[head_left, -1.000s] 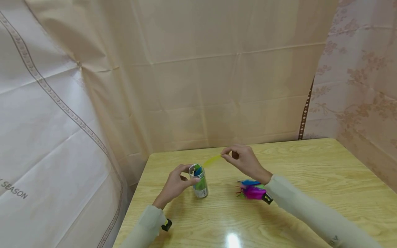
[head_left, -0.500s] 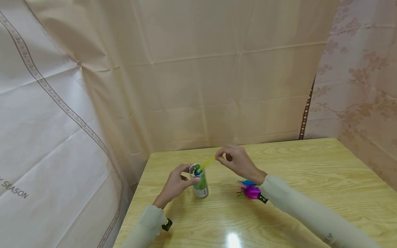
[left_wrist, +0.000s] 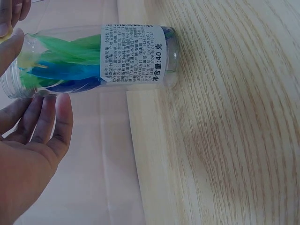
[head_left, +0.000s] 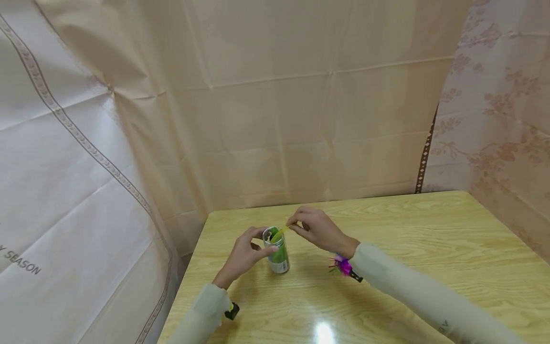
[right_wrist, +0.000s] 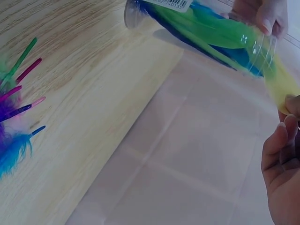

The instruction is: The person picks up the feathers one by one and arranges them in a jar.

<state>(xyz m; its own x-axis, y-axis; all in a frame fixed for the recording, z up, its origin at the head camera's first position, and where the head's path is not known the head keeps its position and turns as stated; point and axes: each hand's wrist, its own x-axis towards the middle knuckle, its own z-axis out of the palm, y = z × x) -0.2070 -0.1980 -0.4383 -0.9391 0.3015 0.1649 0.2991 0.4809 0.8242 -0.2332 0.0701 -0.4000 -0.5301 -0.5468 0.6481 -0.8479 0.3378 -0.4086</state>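
Observation:
A clear jar [head_left: 280, 260] with a white printed label [left_wrist: 133, 54] stands upright on the table. Green and blue feathers [left_wrist: 65, 61] fill its inside. My left hand [head_left: 244, 255] grips the jar near its top, thumb on one side and fingers on the other. Between thumb and fingertips, my right hand [head_left: 320, 231] pinches a yellow feather [right_wrist: 276, 82] right beside the open mouth. The feather slants down into the jar, its lower end among the others. In the right wrist view, the left hand [right_wrist: 265, 14] shows beyond the jar.
Several loose feathers [right_wrist: 11, 145], purple, blue, pink and green, lie on the wooden table [head_left: 412, 239] under my right forearm, partly hidden by the sleeve [head_left: 399, 277]. Beyond the table's far edge hangs a beige sheet [head_left: 309, 119].
My right hand has moved left and slightly down toward the jar, taking the yellow feather deeper into its mouth. The left hand and jar stay in place.

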